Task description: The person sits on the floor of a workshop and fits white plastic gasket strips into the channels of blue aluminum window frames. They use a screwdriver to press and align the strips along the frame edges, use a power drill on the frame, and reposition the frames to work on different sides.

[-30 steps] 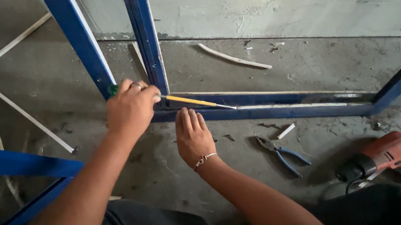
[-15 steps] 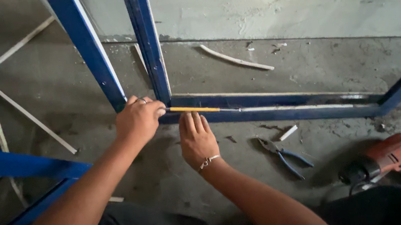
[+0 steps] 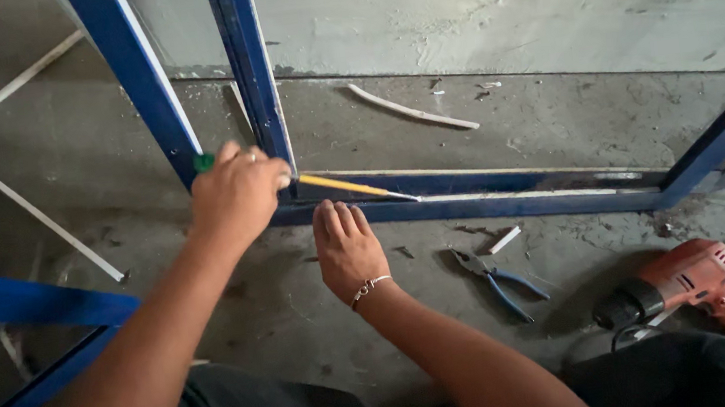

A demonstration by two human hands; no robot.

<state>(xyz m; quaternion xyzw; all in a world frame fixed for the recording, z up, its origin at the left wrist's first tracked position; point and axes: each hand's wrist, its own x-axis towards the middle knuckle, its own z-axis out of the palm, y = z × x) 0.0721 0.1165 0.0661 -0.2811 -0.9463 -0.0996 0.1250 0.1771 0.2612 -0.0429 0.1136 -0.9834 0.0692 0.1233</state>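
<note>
A blue metal frame lies on the concrete floor, with upright bars rising from its bottom rail. My left hand grips a screwdriver with a green handle end and a yellow shaft. Its tip rests in the channel of the bottom rail, against a thin pale strip. My right hand lies flat with fingers together on the floor, its fingertips touching the lower edge of the rail. A bracelet is on that wrist.
Blue-handled pliers lie on the floor right of my right hand. A red power drill lies further right. Loose white strips and debris are scattered about. Another blue bar crosses at the left.
My left hand and the screwdriver have shifted slightly right and down along the rail corner. My right hand has moved up until its fingertips touch the rail.
</note>
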